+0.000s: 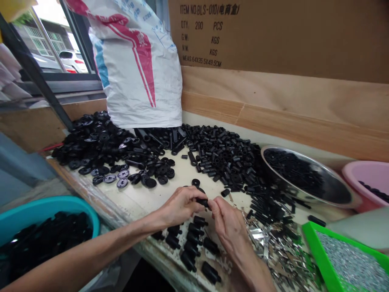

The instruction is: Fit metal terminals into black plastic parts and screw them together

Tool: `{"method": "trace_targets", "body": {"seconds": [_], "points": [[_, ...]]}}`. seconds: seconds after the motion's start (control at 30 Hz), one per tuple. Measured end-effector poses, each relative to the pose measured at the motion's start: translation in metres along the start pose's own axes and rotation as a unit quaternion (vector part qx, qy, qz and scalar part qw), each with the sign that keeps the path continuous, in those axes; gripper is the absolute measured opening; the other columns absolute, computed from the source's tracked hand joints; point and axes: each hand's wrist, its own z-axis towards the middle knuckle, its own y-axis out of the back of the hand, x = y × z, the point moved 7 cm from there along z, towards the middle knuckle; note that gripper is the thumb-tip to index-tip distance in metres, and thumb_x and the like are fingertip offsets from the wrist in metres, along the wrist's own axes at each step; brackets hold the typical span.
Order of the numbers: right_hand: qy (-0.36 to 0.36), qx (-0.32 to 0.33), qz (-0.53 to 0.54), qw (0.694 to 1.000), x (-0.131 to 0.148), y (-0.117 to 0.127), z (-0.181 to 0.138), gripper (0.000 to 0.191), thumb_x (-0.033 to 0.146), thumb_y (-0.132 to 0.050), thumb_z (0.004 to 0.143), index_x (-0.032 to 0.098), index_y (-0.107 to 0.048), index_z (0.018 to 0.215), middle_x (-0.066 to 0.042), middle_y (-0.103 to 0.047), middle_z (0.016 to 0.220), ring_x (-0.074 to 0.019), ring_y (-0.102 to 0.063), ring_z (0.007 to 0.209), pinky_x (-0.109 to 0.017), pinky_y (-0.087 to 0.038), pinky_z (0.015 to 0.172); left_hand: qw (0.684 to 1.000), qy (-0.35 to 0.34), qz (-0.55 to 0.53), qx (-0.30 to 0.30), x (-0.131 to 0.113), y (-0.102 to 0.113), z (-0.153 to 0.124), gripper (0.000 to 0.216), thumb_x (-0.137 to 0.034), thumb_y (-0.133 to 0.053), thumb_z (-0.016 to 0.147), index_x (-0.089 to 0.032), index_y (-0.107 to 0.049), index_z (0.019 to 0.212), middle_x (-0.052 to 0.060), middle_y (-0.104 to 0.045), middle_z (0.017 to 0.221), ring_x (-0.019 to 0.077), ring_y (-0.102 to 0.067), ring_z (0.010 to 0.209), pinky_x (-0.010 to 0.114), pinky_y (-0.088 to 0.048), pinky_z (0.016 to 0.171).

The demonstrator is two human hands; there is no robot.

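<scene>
My left hand and my right hand meet over the workbench, fingers pinched together on one small black plastic part. Just below the hands, several assembled black cylinders stand in rows near the bench's front edge. Thin silver metal clips lie in a heap to the right of my right hand. One loose black round piece sits just above the hands.
Black discs pile at the left, black tubes in the middle. A steel bowl, pink basin, green tray of small metal bits, teal basin, white sack and cardboard box surround them.
</scene>
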Motion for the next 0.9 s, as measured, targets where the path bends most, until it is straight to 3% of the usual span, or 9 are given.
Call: {"method": "trace_targets", "body": {"seconds": [0.1, 0.23, 0.77, 0.9], "points": [[0.048, 0.033, -0.01, 0.998, 0.006, 0.0, -0.001, 0.027, 0.032, -0.034, 0.097, 0.022, -0.048, 0.077, 0.002, -0.051, 0.067, -0.0133, -0.048, 0.057, -0.026, -0.031, 0.053, 1.0, -0.009, 0.016, -0.007, 0.001, 0.004, 0.002, 0.023, -0.014, -0.059, 0.076, -0.017, -0.07, 0.096, 0.0, -0.06, 0.081, 0.0108, -0.054, 0.069, 0.019, -0.04, 0.063], [0.081, 0.042, -0.016, 0.996, 0.008, -0.002, -0.002, 0.024, 0.027, -0.035, 0.096, 0.022, -0.043, 0.074, 0.002, -0.047, 0.065, -0.0138, -0.043, 0.054, -0.028, -0.03, 0.054, 0.998, -0.044, 0.043, 0.013, -0.005, 0.004, 0.002, 0.022, -0.011, -0.059, 0.077, -0.018, -0.07, 0.096, -0.001, -0.06, 0.082, 0.0108, -0.056, 0.074, 0.019, -0.04, 0.067], [-0.022, 0.04, 0.114, 0.992, -0.003, -0.016, 0.002, 0.041, 0.037, -0.025, 0.098, 0.021, -0.042, 0.066, 0.004, -0.047, 0.056, -0.0118, -0.045, 0.052, -0.023, -0.036, 0.051, 0.975, -0.186, 0.096, -0.078, -0.013, -0.004, -0.014, 0.025, -0.005, -0.047, 0.084, -0.016, -0.063, 0.1, 0.005, -0.06, 0.093, 0.014, -0.058, 0.086, 0.023, -0.048, 0.08], [-0.036, 0.033, 0.113, 0.992, -0.006, -0.014, 0.002, 0.042, 0.038, -0.024, 0.098, 0.021, -0.042, 0.065, 0.003, -0.047, 0.057, -0.0125, -0.046, 0.053, -0.023, -0.036, 0.053, 0.978, -0.175, 0.073, -0.09, -0.015, -0.004, -0.011, 0.026, -0.003, -0.048, 0.082, -0.014, -0.064, 0.1, 0.006, -0.06, 0.094, 0.0133, -0.058, 0.088, 0.022, -0.047, 0.081]]}}
